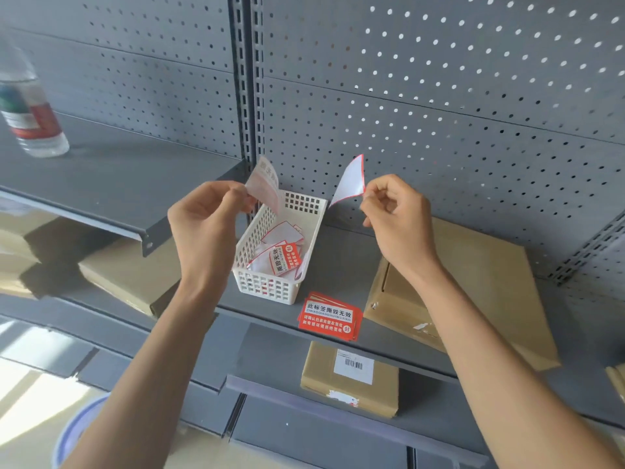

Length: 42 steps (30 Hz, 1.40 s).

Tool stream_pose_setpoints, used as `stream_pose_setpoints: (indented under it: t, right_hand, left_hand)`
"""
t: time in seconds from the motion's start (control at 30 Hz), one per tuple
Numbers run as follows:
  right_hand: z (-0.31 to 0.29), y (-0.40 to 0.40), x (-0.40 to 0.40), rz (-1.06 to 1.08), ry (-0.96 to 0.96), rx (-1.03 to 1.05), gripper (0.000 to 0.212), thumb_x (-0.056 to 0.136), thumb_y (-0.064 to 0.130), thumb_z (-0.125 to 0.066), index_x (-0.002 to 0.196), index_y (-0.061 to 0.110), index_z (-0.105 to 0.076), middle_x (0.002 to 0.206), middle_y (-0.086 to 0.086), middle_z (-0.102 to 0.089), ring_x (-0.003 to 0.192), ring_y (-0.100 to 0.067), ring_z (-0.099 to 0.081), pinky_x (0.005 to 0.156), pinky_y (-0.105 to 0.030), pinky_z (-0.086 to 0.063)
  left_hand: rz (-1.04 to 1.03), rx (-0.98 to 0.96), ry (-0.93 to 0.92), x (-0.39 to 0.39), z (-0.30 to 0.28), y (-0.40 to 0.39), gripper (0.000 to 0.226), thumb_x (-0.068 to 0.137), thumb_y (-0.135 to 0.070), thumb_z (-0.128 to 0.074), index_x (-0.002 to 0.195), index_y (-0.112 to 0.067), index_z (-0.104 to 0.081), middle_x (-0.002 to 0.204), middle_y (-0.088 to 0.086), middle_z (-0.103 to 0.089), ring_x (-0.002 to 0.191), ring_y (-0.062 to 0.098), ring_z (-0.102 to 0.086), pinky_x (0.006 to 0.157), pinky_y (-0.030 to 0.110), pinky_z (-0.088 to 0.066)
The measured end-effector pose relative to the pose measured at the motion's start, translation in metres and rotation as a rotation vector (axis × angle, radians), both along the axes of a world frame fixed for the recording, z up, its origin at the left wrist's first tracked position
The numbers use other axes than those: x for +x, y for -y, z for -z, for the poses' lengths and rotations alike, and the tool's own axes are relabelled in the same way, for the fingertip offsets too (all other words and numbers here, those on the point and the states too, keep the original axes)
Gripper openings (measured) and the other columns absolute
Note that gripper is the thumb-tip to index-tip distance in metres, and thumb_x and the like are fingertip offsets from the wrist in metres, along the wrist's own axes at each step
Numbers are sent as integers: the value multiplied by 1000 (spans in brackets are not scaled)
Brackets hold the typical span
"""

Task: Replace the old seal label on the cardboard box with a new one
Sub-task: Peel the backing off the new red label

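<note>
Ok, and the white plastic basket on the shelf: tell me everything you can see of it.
The white rectangular plastic basket has lattice walls of small square holes and an open top. It stands upright on the grey metal shelf, its long axis running away from the camera, just left of the stack of red seal labels. Inside lies a loose heap of discarded red-and-white labels and white backing papers. Neither hand touches it; the left hand is held in front of its left wall.

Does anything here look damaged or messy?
Yes. The box on the shelf has torn white label scraps near its front corner, and the lower box has similar residue. The basket holds a jumble of peeled papers.
</note>
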State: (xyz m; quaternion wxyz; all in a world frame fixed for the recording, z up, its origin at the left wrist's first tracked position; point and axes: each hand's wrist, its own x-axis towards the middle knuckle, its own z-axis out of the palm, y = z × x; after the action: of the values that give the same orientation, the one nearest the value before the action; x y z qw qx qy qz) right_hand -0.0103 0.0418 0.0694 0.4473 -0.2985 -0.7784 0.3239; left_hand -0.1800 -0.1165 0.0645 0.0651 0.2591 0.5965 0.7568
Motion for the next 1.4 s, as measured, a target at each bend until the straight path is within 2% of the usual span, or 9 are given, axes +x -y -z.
stream_pose_setpoints:
  t: [0.13, 0.23, 0.43, 0.57, 0.67, 0.83, 1.07, 1.23, 1.4]
  right_hand:
    - [14, 18, -29, -129, 161, -19, 12, 96, 17, -61, 87, 12, -67, 82, -1, -72, 58, -8, -59, 54, -22, -46]
    - [25, 28, -48, -233, 227, -135, 12, 98, 18, -62, 90, 12, -69, 91, 3, -73, 68, 1, -64, 51, -11, -44]
    - [39, 38, -68, -271, 375, -170, 23, 94, 15, -62, 74, 25, -66, 91, 8, -73, 87, -7, -68, 71, -26, -56]
    - [45, 34, -66, -149, 501, -176, 25, 90, 11, -67, 69, 24, -69, 86, 4, -75, 70, 2, -61, 53, -9, -40]
    - [48, 30, -60, -87, 515, -210, 22, 86, 8, -70, 67, 17, -74, 92, -2, -79, 55, 2, -50, 47, -10, -38]
    - [37, 37, -45, -29, 466, -221, 15, 92, 11, -67, 79, 11, -76, 90, -3, -77, 43, -1, -55, 37, -8, -37]
    - [-6, 69, -12, -130, 118, -219, 14, 96, 14, -65, 92, 6, -76, 79, -2, -76, 42, 3, -56, 45, -12, -43]
    - [-29, 76, 7, -130, 54, -167, 16, 96, 18, -66, 87, 9, -77, 76, -4, -75, 43, -4, -53, 47, -14, -44]
    - [-27, 74, 23, -61, 79, -198, 22, 96, 30, -66, 87, 14, -77, 76, 3, -75, 43, -10, -58, 49, -16, -46]
  left_hand:
    - [-30, -16, -11, -9, 3, 18, 17, 88, -6, -62, 78, -12, -75, 76, 7, -74, 68, 12, -64, 63, 19, -46]
    - [-49, -23, 3, -14, 7, 29, 15, 89, -8, -63, 80, -9, -75, 78, 9, -75, 67, 12, -62, 62, 20, -45]
    - [-72, -28, -9, -16, 13, 46, 14, 91, -5, -63, 83, -3, -75, 77, 7, -74, 66, 9, -62, 63, 17, -45]
    - [-72, -32, -2, -15, 16, 50, 15, 91, -5, -63, 82, -5, -75, 75, 5, -73, 65, 8, -62, 63, 16, -45]
    - [-61, -42, -2, -11, 17, 50, 14, 91, -4, -63, 83, -4, -75, 76, 4, -74, 66, 9, -63, 63, 15, -45]
    - [-60, -62, -21, -5, 14, 48, 14, 91, -5, -63, 85, -4, -75, 77, 5, -75, 65, 7, -64, 62, 15, -45]
    - [-122, -217, -343, 21, 11, 36, 17, 88, -14, -68, 78, -27, -73, 74, -16, -70, 63, -1, -59, 65, 17, -44]
    - [-153, -220, -676, 41, 15, 20, 14, 90, -23, -68, 80, -16, -74, 75, -6, -69, 66, 16, -63, 64, 38, -54]
    - [-182, -155, -929, 64, 23, 2, 18, 92, -20, -71, 76, -12, -74, 74, -1, -70, 66, 23, -61, 55, 39, -49]
